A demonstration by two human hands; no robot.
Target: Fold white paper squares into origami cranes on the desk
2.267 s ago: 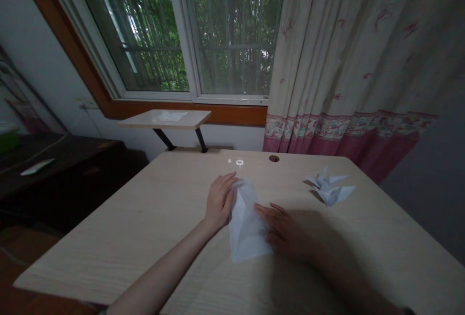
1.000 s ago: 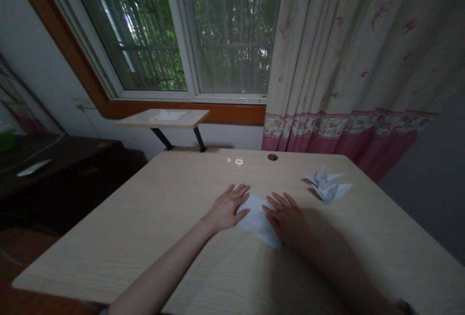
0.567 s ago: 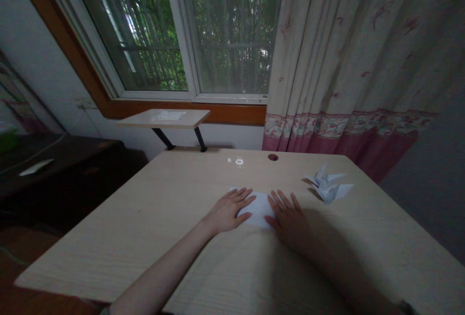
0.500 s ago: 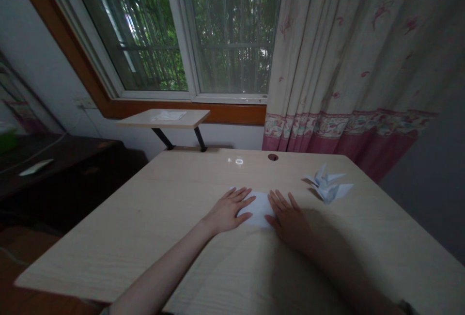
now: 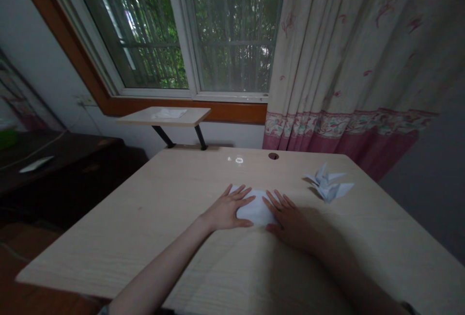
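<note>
A folded sheet of white paper (image 5: 256,209) lies flat on the light wooden table (image 5: 152,218), near its middle. My left hand (image 5: 228,208) rests on the paper's left side, fingers stretched out and spread. My right hand (image 5: 286,219) lies flat on the paper's right side, fingers also stretched out, and it is in shadow. Most of the sheet is hidden beneath the two hands; only a strip between them shows.
Folded white paper cranes (image 5: 329,185) sit on the table at the back right. A cable hole (image 5: 273,156) is near the far edge. A small shelf on brackets (image 5: 165,116) stands under the window. A dark cabinet (image 5: 54,160) is left, a curtain (image 5: 348,63) right.
The paper was a tall upright sheet between my hands and now lies folded flat and smaller. Both hands have gone down flat on it and shifted slightly over it.
</note>
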